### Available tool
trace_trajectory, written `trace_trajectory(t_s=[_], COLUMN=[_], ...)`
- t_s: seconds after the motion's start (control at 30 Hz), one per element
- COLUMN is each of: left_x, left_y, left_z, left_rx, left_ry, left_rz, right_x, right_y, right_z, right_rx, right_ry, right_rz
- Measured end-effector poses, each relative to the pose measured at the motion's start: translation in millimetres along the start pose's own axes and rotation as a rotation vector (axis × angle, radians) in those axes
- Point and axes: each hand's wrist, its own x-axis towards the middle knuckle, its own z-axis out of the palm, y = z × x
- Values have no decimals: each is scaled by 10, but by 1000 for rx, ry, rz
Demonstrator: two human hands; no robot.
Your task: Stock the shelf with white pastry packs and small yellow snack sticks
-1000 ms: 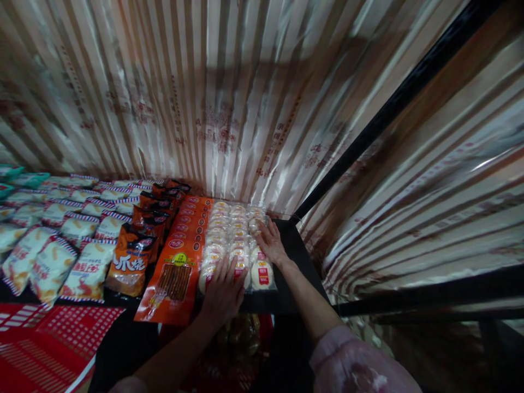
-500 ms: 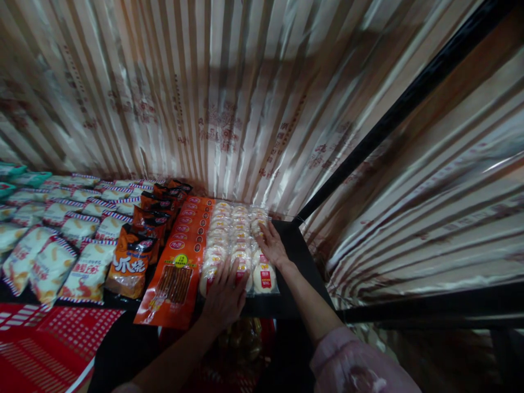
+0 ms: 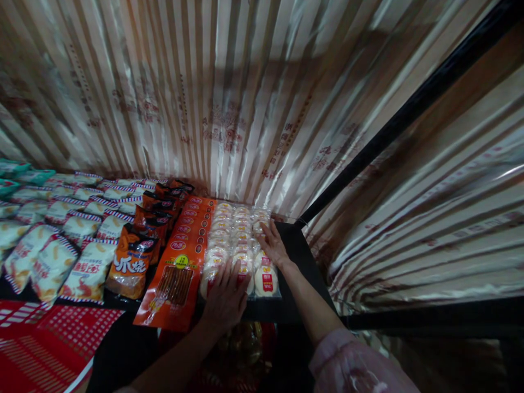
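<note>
Several clear packs of round white crackers (image 3: pixel 267 281) with red and yellow labels lie in three overlapping columns on a black shelf (image 3: pixel 295 256). My left hand (image 3: pixel 226 295) lies over the front of the left and middle columns, fingers spread and pointing away from me. On the right column rests my right hand (image 3: pixel 272 244), its fingers stretched out near the middle of that column. Both hands touch the wrappers without closing on any pack. Left of the crackers are overlapping flat orange packs (image 3: pixel 180 267) with brown sticks showing through a window.
Orange-and-black snack bags (image 3: pixel 130 265) stand in a row farther left, beside many white snack bags (image 3: pixel 88 270). A red basket (image 3: pixel 45 344) is at lower left. Shiny pleated sheeting (image 3: pixel 229 98) hangs behind, and a black post (image 3: pixel 393 117) slants up on the right.
The view has shifted very slightly. Both hands stay on the cracker packs, and the packs keep nearly the same arrangement.
</note>
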Motion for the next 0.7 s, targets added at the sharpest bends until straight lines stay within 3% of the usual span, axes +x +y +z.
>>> trace_trajectory(t_s=[0.23, 0.7], left_x=[9, 15], left_y=[-7, -16], left_z=[-36, -49], left_rx=[4, 8], left_ry=[-4, 10], left_rz=[17, 30], right_x=[34, 154], right_y=[11, 21], right_z=[-28, 40], right_rx=[-104, 21], right_ry=[46, 15], right_rz=[-20, 39])
